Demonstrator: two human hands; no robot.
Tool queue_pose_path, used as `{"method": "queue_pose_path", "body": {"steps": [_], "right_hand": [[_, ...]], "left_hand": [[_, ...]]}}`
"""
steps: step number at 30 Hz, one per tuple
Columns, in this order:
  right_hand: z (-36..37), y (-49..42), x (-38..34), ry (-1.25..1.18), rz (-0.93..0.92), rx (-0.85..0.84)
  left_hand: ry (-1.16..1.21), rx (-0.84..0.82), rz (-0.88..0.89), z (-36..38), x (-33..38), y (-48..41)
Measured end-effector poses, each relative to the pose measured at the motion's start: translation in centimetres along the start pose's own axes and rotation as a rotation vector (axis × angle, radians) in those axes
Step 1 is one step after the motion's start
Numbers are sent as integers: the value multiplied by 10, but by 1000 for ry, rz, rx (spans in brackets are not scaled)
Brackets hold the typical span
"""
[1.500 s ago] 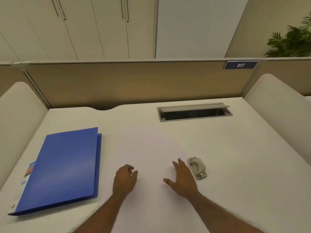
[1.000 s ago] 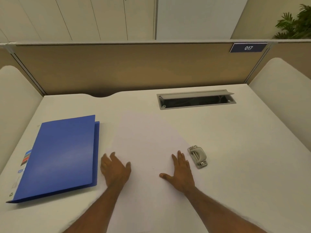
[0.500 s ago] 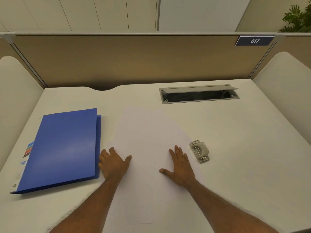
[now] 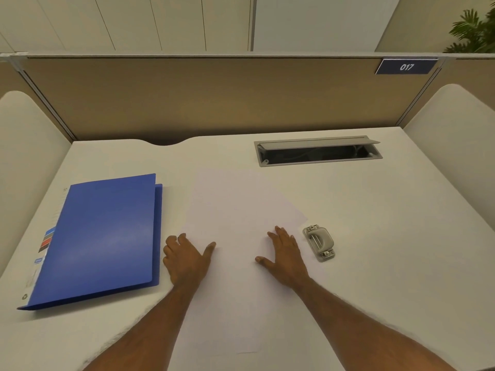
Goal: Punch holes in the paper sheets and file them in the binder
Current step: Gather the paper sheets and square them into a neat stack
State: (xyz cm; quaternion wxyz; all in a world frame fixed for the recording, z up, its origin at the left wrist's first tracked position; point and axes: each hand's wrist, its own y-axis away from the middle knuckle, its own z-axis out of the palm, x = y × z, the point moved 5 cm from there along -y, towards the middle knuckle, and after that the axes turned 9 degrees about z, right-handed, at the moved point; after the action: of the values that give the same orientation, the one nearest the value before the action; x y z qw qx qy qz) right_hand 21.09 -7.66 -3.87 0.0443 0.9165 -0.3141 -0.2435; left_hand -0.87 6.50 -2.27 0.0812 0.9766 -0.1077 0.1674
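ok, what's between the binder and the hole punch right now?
Head view: the paper sheets lie between the blue binder and the hole punch, with the left hand and right hand both flat on the sheets.

The left hand point(image 4: 184, 259), curled on the white paper sheets point(image 4: 235, 226) 1.5 s ago, now lies flat with fingers spread at their left edge, just beside the closed blue plastic binder point(image 4: 101, 239).

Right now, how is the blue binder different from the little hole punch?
The blue binder is big, flat and bright blue; the hole punch is small, chunky and grey. The binder lies left of the paper sheets, the punch right. Both rest on the desk, untouched by the hands.
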Motion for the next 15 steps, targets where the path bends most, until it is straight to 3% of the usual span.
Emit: {"method": "queue_pose_path", "body": {"steps": [3, 8, 15], "right_hand": [[0, 4, -5, -12, 87, 88], [15, 7, -12, -42, 213, -7], [18, 5, -12, -59, 229, -16]], "left_hand": [[-27, 29, -89, -2, -14, 2], [-54, -37, -181, -2, -21, 3], [-38, -76, -222, -7, -13, 0]]}}
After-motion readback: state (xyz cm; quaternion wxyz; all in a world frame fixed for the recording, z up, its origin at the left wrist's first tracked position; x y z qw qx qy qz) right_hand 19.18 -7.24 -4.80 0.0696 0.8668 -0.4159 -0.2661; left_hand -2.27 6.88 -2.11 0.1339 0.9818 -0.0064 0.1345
